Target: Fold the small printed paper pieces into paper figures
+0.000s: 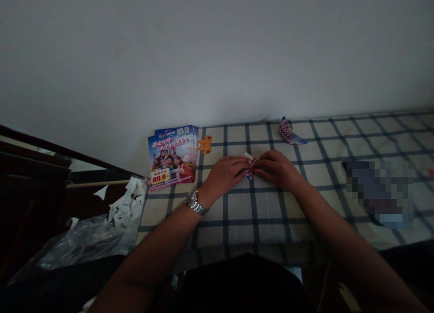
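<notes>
The fingertips of the left hand (pixel 225 173) and right hand (pixel 275 169) press together, pinching a small folded printed paper (pixel 250 165) between them, mid-frame on a checked cloth (pixel 271 223), with a stack of flyers (pixel 171 157) left of them.

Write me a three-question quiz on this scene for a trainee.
1. Which of the person's wrists wears the metal wristwatch, left or right?
2. True or false: the left hand and the right hand both touch the small folded paper.
3. What price is printed on the front of the stack of leaflets?

Key: 1. Left. 2. True. 3. 89.9.
</notes>
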`<state>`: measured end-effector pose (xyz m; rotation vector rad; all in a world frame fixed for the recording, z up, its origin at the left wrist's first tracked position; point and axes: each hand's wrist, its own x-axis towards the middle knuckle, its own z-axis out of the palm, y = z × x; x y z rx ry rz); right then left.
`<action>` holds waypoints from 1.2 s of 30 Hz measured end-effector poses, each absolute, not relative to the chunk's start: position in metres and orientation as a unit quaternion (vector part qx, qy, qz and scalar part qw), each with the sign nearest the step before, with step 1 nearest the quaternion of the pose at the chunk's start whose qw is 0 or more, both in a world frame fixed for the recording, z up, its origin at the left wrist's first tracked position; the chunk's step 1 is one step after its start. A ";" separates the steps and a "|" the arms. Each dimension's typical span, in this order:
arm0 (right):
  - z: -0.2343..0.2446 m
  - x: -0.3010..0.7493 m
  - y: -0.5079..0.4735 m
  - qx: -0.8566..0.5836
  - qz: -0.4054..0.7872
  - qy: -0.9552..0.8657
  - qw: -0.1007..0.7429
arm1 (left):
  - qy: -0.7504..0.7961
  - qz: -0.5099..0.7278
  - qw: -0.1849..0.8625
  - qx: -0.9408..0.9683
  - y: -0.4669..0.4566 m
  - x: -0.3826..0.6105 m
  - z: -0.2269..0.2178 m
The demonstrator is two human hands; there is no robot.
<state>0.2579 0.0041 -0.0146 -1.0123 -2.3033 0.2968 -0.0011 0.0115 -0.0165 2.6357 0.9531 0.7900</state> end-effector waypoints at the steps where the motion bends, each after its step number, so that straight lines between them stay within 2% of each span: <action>1: -0.014 0.257 0.004 -0.378 0.115 -0.867 0.303 | 0.327 0.277 0.119 0.896 0.011 -0.001 -0.017; 14: -0.014 0.255 0.000 -0.345 0.154 -0.876 0.300 | 0.324 0.279 0.133 0.894 0.010 0.000 -0.018; 20: -0.013 0.256 -0.001 -0.368 0.184 -0.862 0.295 | 0.341 0.254 0.087 0.901 0.011 -0.006 -0.006; 36: -0.004 0.250 -0.005 -0.419 0.218 -0.833 0.287 | 0.387 0.240 0.121 0.882 0.013 -0.012 -0.004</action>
